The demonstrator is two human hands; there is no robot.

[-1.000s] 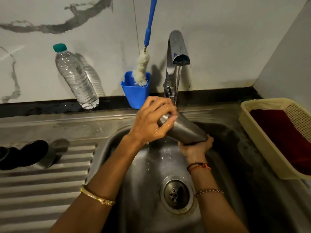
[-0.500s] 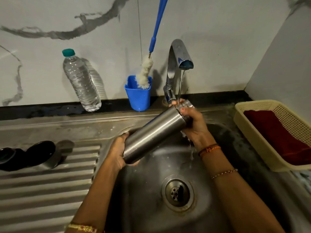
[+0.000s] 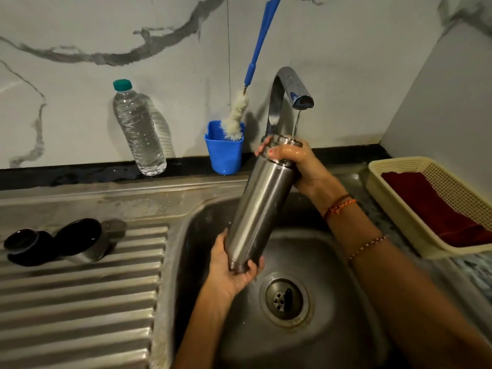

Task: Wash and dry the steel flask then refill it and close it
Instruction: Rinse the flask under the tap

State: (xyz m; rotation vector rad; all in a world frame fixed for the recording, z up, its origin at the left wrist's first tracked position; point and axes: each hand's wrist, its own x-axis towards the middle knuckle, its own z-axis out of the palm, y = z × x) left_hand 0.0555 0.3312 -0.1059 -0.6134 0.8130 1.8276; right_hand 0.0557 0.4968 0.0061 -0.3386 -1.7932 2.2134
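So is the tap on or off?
On. A thin stream of water falls from the tap spout onto the mouth of the steel flask, which the right hand grips at the neck.

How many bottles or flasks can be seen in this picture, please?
2. The steel flask is held over the sink, left hand at its base, right hand at its neck. The plastic water bottle stands against the wall.

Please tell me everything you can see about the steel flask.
The steel flask is a tall brushed-metal cylinder, wet, without its lid. It tilts over the sink, open mouth up under the tap, whose thin stream falls at its rim. The left hand cups its base; the right hand grips its neck.
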